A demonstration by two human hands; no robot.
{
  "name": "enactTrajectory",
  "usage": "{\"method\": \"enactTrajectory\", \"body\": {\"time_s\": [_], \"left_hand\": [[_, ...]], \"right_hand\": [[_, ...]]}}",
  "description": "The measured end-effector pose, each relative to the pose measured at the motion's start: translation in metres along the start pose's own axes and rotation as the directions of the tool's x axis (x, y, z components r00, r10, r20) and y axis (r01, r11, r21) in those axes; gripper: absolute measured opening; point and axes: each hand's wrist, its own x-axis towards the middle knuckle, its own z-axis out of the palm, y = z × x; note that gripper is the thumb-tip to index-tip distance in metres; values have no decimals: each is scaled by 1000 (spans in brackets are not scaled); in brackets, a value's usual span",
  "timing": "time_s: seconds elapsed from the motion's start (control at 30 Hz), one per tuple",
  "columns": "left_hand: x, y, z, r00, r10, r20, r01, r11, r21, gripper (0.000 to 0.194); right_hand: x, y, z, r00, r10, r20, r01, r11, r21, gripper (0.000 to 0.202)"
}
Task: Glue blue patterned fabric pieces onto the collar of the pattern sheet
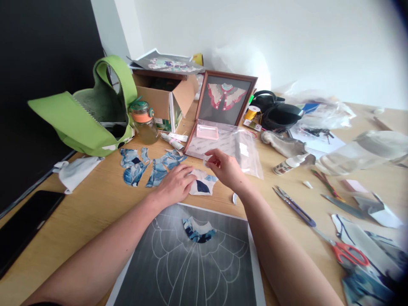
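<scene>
My left hand [175, 182] lies flat on the table, its fingertips over the left part of a white and blue fabric piece [203, 187]. Above and to the right of that piece, my right hand [222, 166] pinches a small whitish bit [205, 162] between thumb and fingers. Several blue patterned fabric pieces [134, 172] rest left of my left hand. Nearer to me is a dark sheet with white petal outlines [191, 272]; a blue and white collar-shaped piece [199, 230] sits at its top. A small curved scrap [235, 198] lies beside my right wrist.
Behind my hands stand a framed collar picture [225, 97], a cardboard box [162, 100], a glass jar [145, 123] and a green bag [92, 114]. At right are a glue bottle [290, 164], purple scissors [296, 208] and red-handled scissors [350, 254]. A phone [27, 221] lies left.
</scene>
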Motion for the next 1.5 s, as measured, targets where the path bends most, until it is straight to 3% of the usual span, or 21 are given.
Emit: {"method": "enactTrajectory", "body": {"time_s": [0.37, 0.6, 1.03, 1.13, 1.27, 1.5], "left_hand": [[1, -4, 2, 999, 18, 37, -20, 999, 46, 26], [-2, -5, 2, 998, 30, 51, -34, 996, 78, 29], [-4, -13, 6, 1000, -15, 8, 15, 996, -90, 28], [-4, -13, 5, 1000, -27, -12, 26, 995, -99, 26], [-5, -15, 7, 999, -44, -27, 41, 994, -106, 25], [-2, -15, 9, 996, -71, -48, 64, 990, -127, 24]], "right_hand": [[-1, -10, -18, 998, -39, -52, 44, 993, 108, 25], [-7, -30, -32, 998, -24, -53, 39, 950, 309, 19], [-21, -54, -48, 997, 20, -78, 26, 833, 552, 30], [-35, -56, -58, 995, 43, -92, 16, 834, 552, 32], [-71, -41, -63, 973, 183, -141, -74, 824, 561, 38], [-146, 6, -32, 880, 420, -221, -228, 783, 579, 47]]}}
